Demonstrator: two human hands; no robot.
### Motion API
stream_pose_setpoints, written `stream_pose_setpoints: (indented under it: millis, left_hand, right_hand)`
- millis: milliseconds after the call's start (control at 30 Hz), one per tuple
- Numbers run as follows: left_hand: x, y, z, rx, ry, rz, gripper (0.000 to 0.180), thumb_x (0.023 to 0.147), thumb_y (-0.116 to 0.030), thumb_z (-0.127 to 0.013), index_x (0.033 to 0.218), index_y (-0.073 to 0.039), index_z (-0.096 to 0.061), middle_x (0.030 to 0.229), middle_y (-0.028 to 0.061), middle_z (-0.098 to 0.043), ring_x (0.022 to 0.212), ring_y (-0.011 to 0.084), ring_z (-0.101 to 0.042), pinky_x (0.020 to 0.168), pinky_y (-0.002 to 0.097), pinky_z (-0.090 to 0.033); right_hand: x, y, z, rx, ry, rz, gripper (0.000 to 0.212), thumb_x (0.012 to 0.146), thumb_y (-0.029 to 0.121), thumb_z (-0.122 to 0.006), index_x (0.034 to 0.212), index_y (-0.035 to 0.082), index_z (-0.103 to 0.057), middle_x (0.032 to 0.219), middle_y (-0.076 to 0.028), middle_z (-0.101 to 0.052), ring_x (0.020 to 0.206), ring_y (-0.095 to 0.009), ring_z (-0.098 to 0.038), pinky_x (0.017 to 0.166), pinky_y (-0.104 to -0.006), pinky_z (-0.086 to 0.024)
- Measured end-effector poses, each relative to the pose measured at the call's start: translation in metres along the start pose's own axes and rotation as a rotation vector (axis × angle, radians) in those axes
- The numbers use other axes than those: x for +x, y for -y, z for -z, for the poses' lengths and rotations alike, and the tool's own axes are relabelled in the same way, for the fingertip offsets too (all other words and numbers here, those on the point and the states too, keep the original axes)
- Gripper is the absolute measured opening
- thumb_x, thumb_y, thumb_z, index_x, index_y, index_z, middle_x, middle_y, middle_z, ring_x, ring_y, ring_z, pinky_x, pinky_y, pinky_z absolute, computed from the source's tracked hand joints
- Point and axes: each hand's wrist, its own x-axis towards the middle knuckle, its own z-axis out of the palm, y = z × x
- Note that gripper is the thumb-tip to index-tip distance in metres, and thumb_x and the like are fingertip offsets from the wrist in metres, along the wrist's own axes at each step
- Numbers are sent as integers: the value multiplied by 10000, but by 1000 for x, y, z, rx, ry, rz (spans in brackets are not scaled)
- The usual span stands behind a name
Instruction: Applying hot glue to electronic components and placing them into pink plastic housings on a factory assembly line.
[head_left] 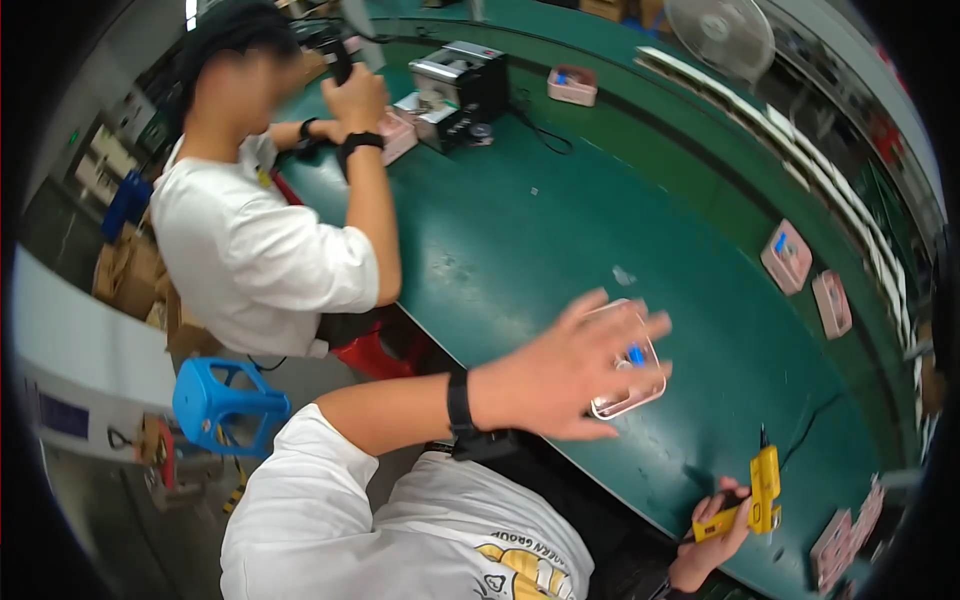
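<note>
My left hand (560,375), blurred by motion, is spread over a small pink tray (648,395) with a pale rim. Its fingers are apart, and no held item shows. Part of a blue piece (636,355) is visible in that tray between the fingers; the rest of the contents is hidden by the hand. At the lower right, my right hand (722,530) is wrapped round the grip of a yellow pistol-shaped power screwdriver (765,490). The tool's dark tip points upward, away from me.
A co-worker (270,240) at the left holds a dark tool (338,62) near a black-and-silver machine (460,85). More pink trays (787,258) line the green table (520,250). Several are stacked at the right (845,540). A blue stool (228,398) stands left.
</note>
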Motion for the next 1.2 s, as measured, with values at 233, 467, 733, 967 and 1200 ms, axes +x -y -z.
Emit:
stream_pose_setpoints:
  millis: [233, 467, 733, 967, 1200]
  left_hand:
    - [3, 22, -13, -185, 359, 166, 1001, 675, -419, -961, 1533, -96, -559, 1478, 168, -584, 1326, 361, -588, 1142, 502, -440]
    - [-8, -7, -4, -311, 313, 34, 749, 739, -340, -932, 1388, -79, -664, 1319, 145, -653, 1137, 343, -655, 971, 424, -533]
    - [9, -6, -14, -45, 335, -65, 237, 863, -246, -832, 1000, -69, -753, 1018, 44, -735, 883, 284, -692, 762, 414, -558]
    - [23, -15, -17, 171, 497, -8, 226, 862, -257, -818, 978, -71, -764, 920, 46, -745, 834, 288, -714, 701, 414, -572]
    - [26, -16, -3, -67, 540, 72, 95, 818, -102, -798, 830, -42, -725, 938, 97, -749, 915, 294, -743, 738, 413, -596]
  right_hand:
    - [-1, -17, 15, -19, 50, 44, 277, 1126, 299, -529, 1178, 29, -565, 1120, -204, -702, 545, -113, -482, 498, -278, -426]
    - [9, -15, 11, 101, 45, 42, 244, 1111, 254, -539, 1176, 21, -573, 1114, -216, -712, 553, -123, -500, 515, -290, -451]
    - [7, -6, 2, -44, 4, 7, 215, 1090, 216, -555, 1166, 16, -582, 1112, -232, -725, 563, -127, -514, 536, -294, -474]
    - [0, -4, -8, -121, 16, 44, 204, 1065, 186, -586, 1168, 10, -587, 1120, -242, -726, 594, -147, -550, 551, -302, -496]
    - [-26, 32, -39, -127, 217, -83, 209, 1052, 142, -603, 1199, -7, -595, 1119, -233, -729, 701, -177, -645, 575, -293, -525]
